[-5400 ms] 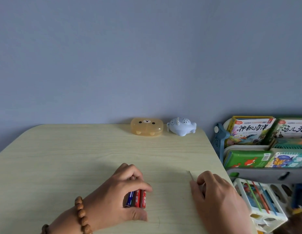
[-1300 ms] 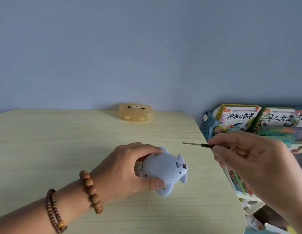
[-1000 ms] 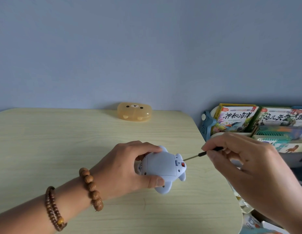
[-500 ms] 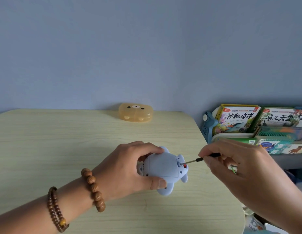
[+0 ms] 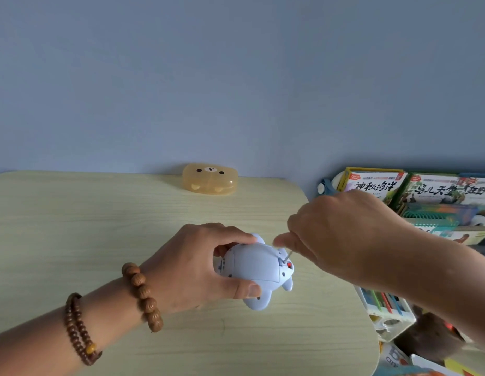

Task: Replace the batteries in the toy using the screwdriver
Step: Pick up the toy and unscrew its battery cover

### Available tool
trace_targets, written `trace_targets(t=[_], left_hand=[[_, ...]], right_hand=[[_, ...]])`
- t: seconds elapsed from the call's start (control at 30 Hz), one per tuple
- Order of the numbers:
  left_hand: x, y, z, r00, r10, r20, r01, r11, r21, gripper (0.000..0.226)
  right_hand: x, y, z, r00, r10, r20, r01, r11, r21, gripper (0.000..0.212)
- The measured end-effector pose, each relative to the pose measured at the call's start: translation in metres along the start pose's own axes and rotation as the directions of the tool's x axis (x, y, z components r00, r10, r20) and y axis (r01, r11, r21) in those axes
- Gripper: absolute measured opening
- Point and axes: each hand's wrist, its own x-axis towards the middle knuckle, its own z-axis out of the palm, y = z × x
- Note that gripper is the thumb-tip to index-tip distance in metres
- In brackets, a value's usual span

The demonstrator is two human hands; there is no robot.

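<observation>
A pale blue animal-shaped toy [image 5: 256, 265] lies belly-up on the light wooden table [image 5: 100, 226]. My left hand [image 5: 192, 267] grips it from the left, thumb on the near side and fingers over the far side. My right hand [image 5: 341, 234] holds a thin screwdriver [image 5: 287, 257] above the toy's right end. Only a short stretch of the metal shaft shows, and its tip rests at the edge of the belly cover beside a small red part. The handle is hidden inside my fingers. No batteries are in sight.
An amber bear-face case [image 5: 210, 179] sits at the table's far edge by the blue wall. Right of the table stands a rack of children's books [image 5: 398, 185], with a white toy bin [image 5: 385, 308] below it. The table's rounded right edge runs close under my right forearm.
My right hand has moved left and risen over the toy, tilting the screwdriver from nearly level to steep. The tip stays at the toy's right end. My left hand keeps its hold.
</observation>
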Motion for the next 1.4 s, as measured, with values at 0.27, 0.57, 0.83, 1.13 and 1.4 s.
trace_targets(t=[0.27,0.57,0.83,1.13,1.4], left_hand=[[-0.001,-0.001,0.002,1.0,0.001,-0.009,0.0,1.0,0.022,0.064],[0.0,-0.002,0.001,1.0,0.006,-0.02,-0.006,1.0,-0.003,0.064],[0.002,-0.002,0.002,1.0,0.015,-0.011,-0.015,1.0,-0.012,0.062],[0.003,-0.001,0.003,1.0,0.018,-0.011,-0.018,1.0,-0.008,0.061],[0.003,-0.002,0.002,1.0,0.013,-0.001,-0.013,1.0,0.009,0.062]], right_hand=[[-0.003,0.008,0.007,0.999,0.012,0.048,-0.022,0.977,0.212,0.005],[0.002,0.006,0.012,0.991,0.081,0.106,-0.088,0.994,0.059,0.052],[-0.009,0.01,0.008,0.995,0.038,0.096,-0.058,0.975,0.216,0.018],[0.001,0.01,0.014,0.995,0.021,0.098,-0.032,0.993,0.117,0.043],[-0.01,0.013,0.007,0.994,-0.034,0.099,0.009,0.969,0.245,0.027]])
